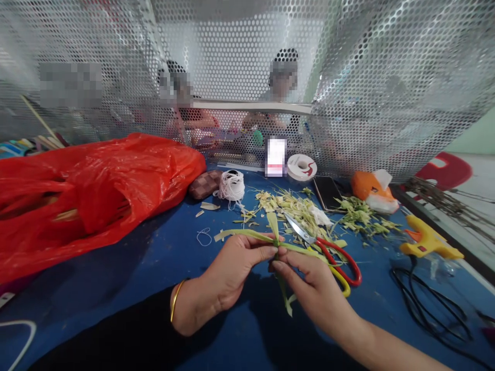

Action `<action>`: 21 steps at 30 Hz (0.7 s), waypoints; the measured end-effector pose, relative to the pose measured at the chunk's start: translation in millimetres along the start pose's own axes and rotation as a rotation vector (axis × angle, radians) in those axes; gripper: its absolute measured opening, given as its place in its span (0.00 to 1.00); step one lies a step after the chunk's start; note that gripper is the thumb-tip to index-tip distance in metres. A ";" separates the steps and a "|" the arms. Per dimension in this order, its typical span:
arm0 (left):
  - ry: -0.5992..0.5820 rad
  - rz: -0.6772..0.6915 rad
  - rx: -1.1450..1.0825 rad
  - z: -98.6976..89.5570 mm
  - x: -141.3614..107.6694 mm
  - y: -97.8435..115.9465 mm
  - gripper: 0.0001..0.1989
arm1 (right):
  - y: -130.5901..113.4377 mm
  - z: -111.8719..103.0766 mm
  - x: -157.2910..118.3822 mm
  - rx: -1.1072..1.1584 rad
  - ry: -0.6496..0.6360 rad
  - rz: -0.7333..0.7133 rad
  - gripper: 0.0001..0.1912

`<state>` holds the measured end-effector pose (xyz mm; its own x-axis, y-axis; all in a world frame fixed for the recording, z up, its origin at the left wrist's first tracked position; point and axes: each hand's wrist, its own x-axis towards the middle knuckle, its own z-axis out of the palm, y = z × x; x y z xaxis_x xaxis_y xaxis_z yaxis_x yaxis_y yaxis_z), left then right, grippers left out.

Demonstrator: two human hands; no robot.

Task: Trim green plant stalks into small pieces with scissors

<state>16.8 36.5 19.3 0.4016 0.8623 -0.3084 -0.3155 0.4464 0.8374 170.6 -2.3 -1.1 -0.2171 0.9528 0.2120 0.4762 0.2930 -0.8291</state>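
Grip of both hands [232, 263] pinched nearly closed on green leaf strips [277, 242]

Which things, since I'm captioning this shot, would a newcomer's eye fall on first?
Probably the big, glossy red plastic bag, spread over the left side of the blue tabletop. Next, near the middle, the left hand and right hand pinch crossed green strips in their fingers, with red-handled scissors just beyond the right one. The bright yellow glue gun stands out at the far right.
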 end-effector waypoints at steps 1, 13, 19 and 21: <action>-0.008 0.005 0.006 0.2 -0.3 -0.6 0.08 | -0.2 -1.0 -0.5 -0.001 0.000 -0.020 0.15; -0.016 0.013 0.020 4.6 -4.5 0.9 0.09 | -2.9 -6.6 -1.7 -0.123 -0.034 -0.187 0.16; -0.024 0.034 0.028 5.4 -5.0 2.0 0.09 | 0.6 -5.3 -2.9 -0.143 -0.046 -0.226 0.16; -0.024 0.038 0.031 5.0 -4.5 1.5 0.09 | 1.0 -5.4 -2.9 -0.155 -0.050 -0.229 0.16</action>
<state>18.8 32.1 24.3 0.4103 0.8725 -0.2654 -0.3040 0.4052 0.8622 176.3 -4.4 0.2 -0.3738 0.8564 0.3562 0.5338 0.5127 -0.6724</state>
